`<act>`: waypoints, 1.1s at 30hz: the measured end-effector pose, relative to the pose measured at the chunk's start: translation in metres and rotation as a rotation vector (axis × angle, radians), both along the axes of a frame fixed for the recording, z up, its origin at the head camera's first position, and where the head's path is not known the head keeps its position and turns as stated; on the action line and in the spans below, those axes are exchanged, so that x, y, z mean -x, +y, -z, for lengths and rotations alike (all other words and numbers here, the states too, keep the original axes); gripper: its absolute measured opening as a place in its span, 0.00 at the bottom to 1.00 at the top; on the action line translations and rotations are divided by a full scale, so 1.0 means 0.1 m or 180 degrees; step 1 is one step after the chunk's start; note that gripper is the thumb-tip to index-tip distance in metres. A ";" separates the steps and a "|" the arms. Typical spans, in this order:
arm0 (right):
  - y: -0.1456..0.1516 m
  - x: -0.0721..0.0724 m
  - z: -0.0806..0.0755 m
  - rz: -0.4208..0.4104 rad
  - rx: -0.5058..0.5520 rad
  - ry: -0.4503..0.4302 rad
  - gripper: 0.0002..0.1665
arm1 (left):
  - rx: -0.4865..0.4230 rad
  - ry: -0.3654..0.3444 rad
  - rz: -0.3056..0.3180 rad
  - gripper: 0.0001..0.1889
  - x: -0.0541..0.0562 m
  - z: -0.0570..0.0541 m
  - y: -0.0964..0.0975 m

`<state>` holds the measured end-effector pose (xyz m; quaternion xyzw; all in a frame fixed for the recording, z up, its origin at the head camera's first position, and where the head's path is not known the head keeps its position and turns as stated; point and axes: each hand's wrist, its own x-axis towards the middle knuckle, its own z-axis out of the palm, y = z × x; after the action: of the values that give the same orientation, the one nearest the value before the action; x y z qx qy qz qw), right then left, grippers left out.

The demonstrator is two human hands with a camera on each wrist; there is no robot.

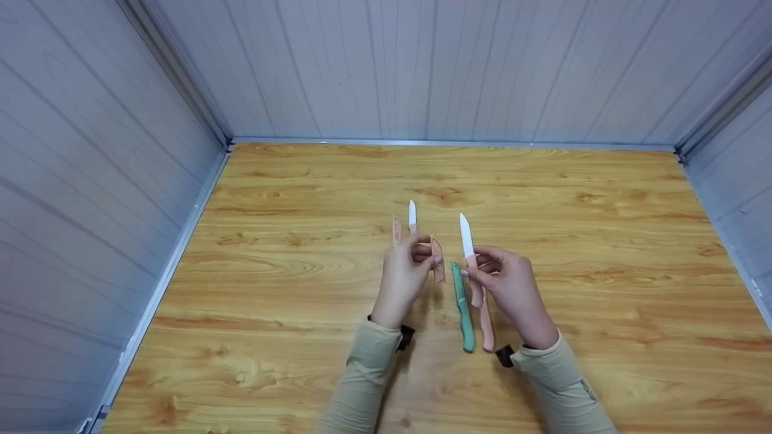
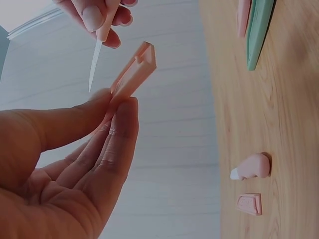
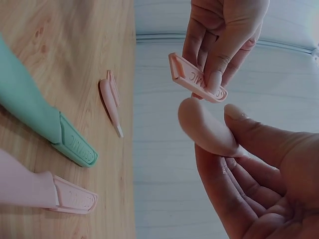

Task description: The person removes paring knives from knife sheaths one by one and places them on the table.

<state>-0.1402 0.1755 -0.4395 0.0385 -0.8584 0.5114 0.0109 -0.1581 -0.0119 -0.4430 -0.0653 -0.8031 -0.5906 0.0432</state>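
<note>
Pinching a pink sheath (image 1: 437, 266) between thumb and fingertips: left hand (image 1: 403, 274), raised above the counter (image 1: 289, 337). Right hand (image 1: 512, 286) has a pink-handled knife (image 1: 468, 254) in a thumb-and-finger pinch, white blade bare, tip toward the far side; knife and sheath apart. Lying below, near the right hand: green sheathed knife (image 1: 462, 307), pink sheathed knife (image 1: 487, 331) just right of it. Farther, left: second bare knife (image 1: 412, 214), loose sheath (image 1: 396, 229) just left of it.
</note>
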 end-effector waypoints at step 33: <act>-0.05 0.15 0.19 0.0002 0.0366 -0.0706 0.22 | 0.0009 -0.0388 -0.0237 0.13 0.11 0.32 0.01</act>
<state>-0.1553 0.1701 -0.4585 -0.0192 -0.8236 0.5609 -0.0817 -0.1687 -0.0114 -0.4745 0.0006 -0.8069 -0.5904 0.0160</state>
